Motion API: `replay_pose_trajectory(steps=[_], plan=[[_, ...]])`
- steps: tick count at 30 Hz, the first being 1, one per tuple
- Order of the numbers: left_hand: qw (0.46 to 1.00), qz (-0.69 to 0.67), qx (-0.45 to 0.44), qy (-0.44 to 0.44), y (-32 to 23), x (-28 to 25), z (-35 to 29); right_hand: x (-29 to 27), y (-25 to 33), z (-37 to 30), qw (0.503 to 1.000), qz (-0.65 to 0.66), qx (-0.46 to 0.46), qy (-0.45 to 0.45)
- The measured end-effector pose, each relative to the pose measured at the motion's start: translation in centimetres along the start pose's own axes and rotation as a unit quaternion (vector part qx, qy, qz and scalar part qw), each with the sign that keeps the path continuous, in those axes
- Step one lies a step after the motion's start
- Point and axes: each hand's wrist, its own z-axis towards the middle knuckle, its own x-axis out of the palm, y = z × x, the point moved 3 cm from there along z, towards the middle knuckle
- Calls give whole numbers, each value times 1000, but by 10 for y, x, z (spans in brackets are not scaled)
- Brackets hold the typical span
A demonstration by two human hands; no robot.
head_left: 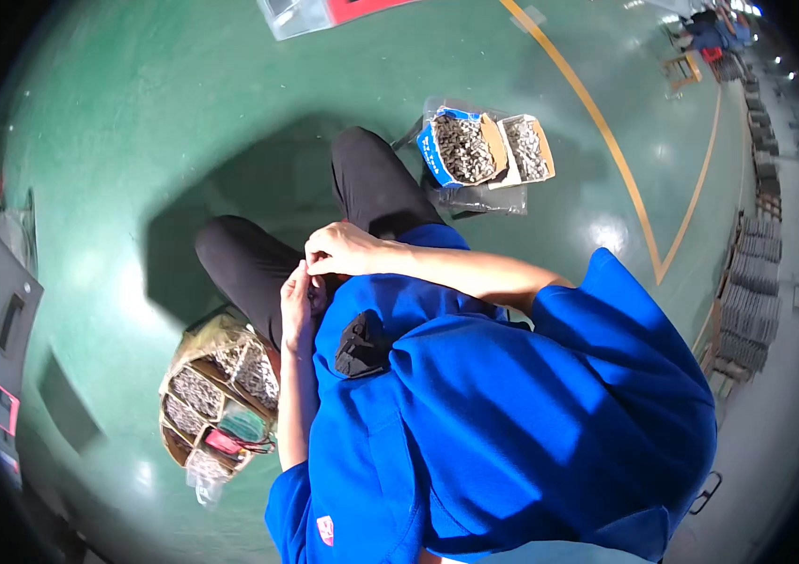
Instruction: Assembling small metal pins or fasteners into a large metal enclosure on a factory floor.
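Above my lap both hands meet, fingertips pinched close together. My right hand (pixel 343 250) reaches in from the right, its thumb and fingers closed at the tips. Just below it, my left hand (pixel 295 299) points upward with its fingers pressed together. Whatever sits between the fingertips is too small to make out. Beyond my right knee stand an open blue-sided cardboard box (pixel 431 156) and a smaller pale carton (pixel 548 150), both filled with small metallic pieces (pixel 463 146). Beside my left forearm is a divided container (pixel 172 444) with small pale pieces in several compartments.
The boxes rest on a low stand covered in dark plastic (pixel 484 199). A pink item (pixel 223 442) lies in the divided container. A grey case-like object (pixel 7 305) is at far left. Yellow lines (pixel 587 113) mark the green floor; stacked grey items (pixel 749 291) line the right.
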Motion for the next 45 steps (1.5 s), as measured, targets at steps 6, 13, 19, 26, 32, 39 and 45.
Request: replay_pose_trajectory(steps=[6, 13, 19, 26, 32, 39, 45], plan=[[999, 35, 26, 6, -3, 13, 5, -5, -11, 0, 1000, 7, 2, 5], [998, 45, -17, -51, -6, 15, 3, -10, -4, -2, 999, 20, -46, -3], [1000, -16, -2, -17, -3, 12, 3, -6, 2, 4, 995, -19, -100, 3], [994, -101, -38, -12, 1, 6, 5, 2, -2, 3, 988, -47, -144, 7], [988, -125, -75, -57, -11, 24, 1, 6, 3, 2, 956, -130, -255, -68], [944, -305, -98, 83, 28, -20, 15, 11, 23, 1, 903, -220, -370, -8], [995, -11, 24, 91, 103, -92, 44, 30, 22, 1, 873, -322, -360, 63]])
